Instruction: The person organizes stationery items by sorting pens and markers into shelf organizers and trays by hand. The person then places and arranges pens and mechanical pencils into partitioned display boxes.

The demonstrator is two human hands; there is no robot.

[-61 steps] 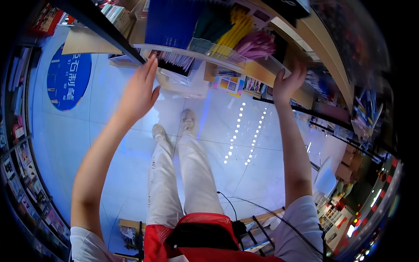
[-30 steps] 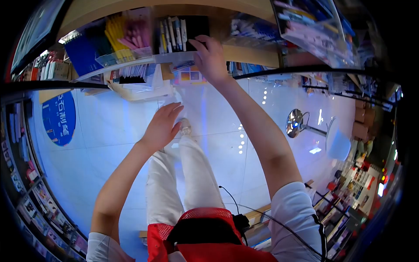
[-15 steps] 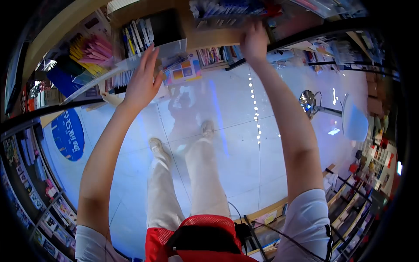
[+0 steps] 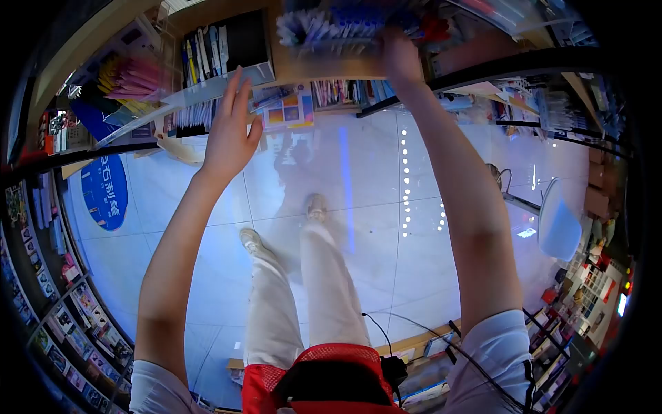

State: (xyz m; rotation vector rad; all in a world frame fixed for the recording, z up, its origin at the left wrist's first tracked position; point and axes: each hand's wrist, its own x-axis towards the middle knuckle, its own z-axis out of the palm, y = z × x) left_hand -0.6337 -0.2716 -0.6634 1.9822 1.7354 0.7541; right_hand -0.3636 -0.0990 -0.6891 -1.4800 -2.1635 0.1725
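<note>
My left hand (image 4: 231, 141) is stretched out with fingers apart. Its fingertips reach the front edge of a clear-fronted box (image 4: 261, 72) that has several upright pens (image 4: 205, 52) in its left part and a black area on its right. At the upper middle my right hand (image 4: 402, 61) is at the right part of a tray of pens (image 4: 310, 29), white-looking on the left and blue farther right. Its fingers are bent and smeared, so whether they hold a pen is unclear. Red items (image 4: 434, 29) lie just right of it.
Pink and yellow pens (image 4: 138, 77) fill a holder on the left. Below the shelf stand more pens (image 4: 331, 93) and a colourful box (image 4: 289, 110). A white stool (image 4: 560, 219) is on the right, and a blue round floor sign (image 4: 105, 193) on the left. Shelves line both sides.
The view has shifted, so the shelf and boxes sit a little farther left. My right hand has moved slightly right along the pen tray. My left hand remains spread at the box's edge.
</note>
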